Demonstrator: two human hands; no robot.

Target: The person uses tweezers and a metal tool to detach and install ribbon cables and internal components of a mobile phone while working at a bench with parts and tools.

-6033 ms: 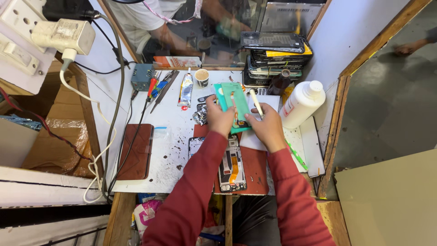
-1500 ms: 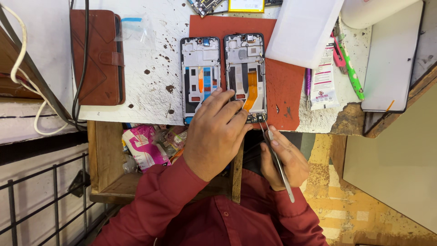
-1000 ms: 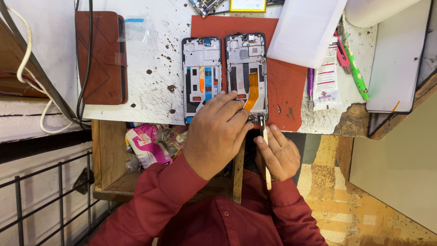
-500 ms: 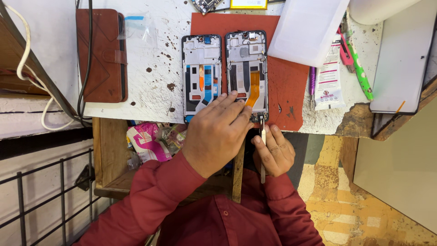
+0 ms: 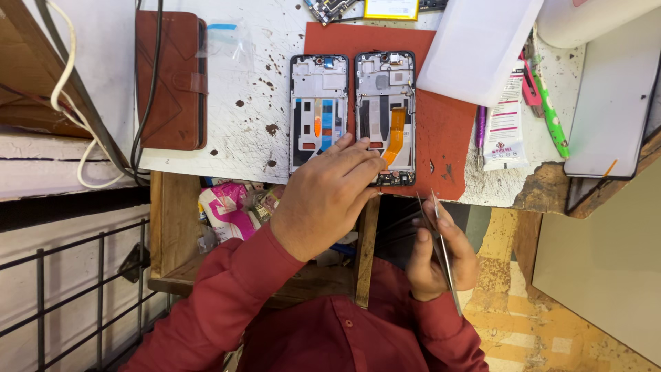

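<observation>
Since the last half second our right hand [image 5: 441, 251] has dropped away from the table edge, fingers closed around the metal tweezers [image 5: 441, 255] — held off the bench, over our lap. Our left hand [image 5: 329, 196] lies open, holding nothing, fingertips touching the lower ends of two opened phone frames [image 5: 352, 110] side by side — one on the red mat [image 5: 447, 131], one beside it on the white table [image 5: 248, 89].

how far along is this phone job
Done: both phone frames lie opened on the red mat, insides bare, with an orange flex cable showing. In hand: the left hand rests on their lower ends; the right hand holds tweezers off the bench. Left: both phones lack covers.
</observation>
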